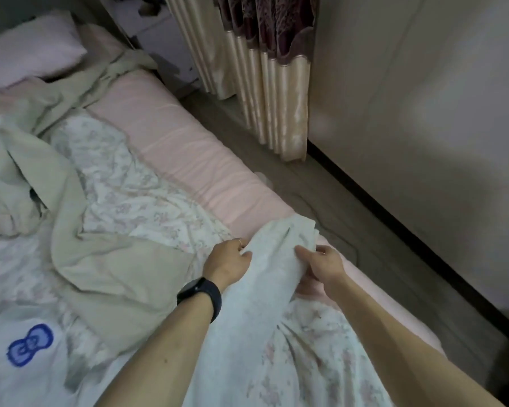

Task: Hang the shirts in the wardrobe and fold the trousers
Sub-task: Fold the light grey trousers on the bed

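My left hand [228,259], the one with the dark watch [200,293] on its wrist, has its fingers curled into one side of a pale white garment [276,259] low in the centre of the frame. My right hand [323,262] pinches the same cloth from the other side, thumb on top. The garment is bunched and the view is soft, so I cannot tell whether it is a shirt or trousers. To do this well, I would hold both grips level on one edge, lift until the cloth hangs free, then find a collar or waistband before choosing to hang or fold. The risk is dragging up the floral cover [135,207] lying right underneath. Left of my hands a beige garment [106,274] lies crumpled across that cover, and a white cloth with a blue bow print [31,345] sits at lower left. The pink sheet [188,148] runs diagonally toward a pillow [27,54] at upper left. Beyond the bed edge are the grey floor [350,218], a gold and maroon curtain [276,83] at top centre, and a pale panel [423,113] filling the right side.
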Available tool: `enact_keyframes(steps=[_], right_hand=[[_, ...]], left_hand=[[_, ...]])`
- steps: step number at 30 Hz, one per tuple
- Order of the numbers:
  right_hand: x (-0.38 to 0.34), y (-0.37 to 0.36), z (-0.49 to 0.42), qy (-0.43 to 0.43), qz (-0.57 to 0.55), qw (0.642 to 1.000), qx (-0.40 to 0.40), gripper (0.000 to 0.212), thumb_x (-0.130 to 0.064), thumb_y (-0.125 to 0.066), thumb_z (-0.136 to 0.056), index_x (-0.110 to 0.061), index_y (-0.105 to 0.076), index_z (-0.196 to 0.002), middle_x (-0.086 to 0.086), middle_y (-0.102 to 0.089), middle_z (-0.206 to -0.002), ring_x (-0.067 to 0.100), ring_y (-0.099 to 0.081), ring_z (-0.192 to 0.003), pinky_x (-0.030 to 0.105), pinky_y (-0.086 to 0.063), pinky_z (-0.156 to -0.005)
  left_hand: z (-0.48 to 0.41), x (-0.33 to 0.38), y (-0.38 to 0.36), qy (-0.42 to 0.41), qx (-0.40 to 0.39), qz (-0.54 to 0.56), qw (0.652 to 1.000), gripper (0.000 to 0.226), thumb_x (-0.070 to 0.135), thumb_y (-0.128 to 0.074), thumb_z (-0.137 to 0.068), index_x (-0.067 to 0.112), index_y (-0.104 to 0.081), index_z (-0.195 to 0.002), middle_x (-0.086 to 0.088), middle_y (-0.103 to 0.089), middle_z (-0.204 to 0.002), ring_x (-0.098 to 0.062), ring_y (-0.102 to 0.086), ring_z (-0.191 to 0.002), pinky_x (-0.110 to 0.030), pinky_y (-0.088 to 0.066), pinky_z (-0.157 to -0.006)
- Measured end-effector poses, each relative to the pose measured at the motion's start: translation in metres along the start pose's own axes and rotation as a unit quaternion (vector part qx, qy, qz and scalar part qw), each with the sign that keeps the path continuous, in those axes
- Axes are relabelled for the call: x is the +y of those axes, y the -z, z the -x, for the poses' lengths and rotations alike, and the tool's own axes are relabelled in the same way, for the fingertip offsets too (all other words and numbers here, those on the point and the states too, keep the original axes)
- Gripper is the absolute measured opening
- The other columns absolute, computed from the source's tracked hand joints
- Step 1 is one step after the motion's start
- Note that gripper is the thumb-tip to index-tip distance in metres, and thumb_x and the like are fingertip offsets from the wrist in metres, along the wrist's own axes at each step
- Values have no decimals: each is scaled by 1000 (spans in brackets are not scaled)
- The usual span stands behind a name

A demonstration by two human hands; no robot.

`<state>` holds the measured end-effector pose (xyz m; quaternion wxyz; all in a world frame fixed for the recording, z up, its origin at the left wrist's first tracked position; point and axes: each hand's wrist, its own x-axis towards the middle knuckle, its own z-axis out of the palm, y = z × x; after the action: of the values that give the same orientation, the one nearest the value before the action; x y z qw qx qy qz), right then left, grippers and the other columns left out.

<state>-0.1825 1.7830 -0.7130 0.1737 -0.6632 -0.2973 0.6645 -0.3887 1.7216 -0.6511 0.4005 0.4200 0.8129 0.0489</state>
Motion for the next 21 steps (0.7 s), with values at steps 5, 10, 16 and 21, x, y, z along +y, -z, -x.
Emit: enact_keyframes(steps=[5,10,16,21], right_hand=[[-24,-5,21,39,-93,994,43,27,-16,-75,-88,-11,-66,-112,8,-71,-109,19,-67,-89,28,-51,-66],[-56,-15,102,177,-90,979,39,16,-12,-76,-84,-19,-69,-97,0,-74,-101,25,-70,-102,40,-58,-83],[-30,-43,247,265,-45,963,-28,16,-13,-74,-88,-17,-72,-103,6,-75,-97,22,-72,-92,37,-58,-80],[62,-80,367,333,65,936,-90,15,-12,-79,-84,-13,-67,-92,4,-66,-85,11,-56,-69,21,-44,-65]], left_hand=[[17,-1,36,-4,6,71,997,18,31,-65,-92,18,-74,-100,-2,-73,-98,-18,-66,-96,-28,-49,-82],[71,-12,89,-21,14,111,994,19,39,-72,-89,27,-75,-103,9,-61,-79,-10,-61,-77,-20,-44,-67],[190,-72,130,35,-99,225,969,9,23,-61,-97,15,-63,-100,0,-77,-89,-14,-62,-62,-26,-35,-56],[304,-169,132,100,-71,348,930,32,34,-52,-102,7,-67,-97,-14,-78,-95,-21,-67,-73,-30,-47,-70]])
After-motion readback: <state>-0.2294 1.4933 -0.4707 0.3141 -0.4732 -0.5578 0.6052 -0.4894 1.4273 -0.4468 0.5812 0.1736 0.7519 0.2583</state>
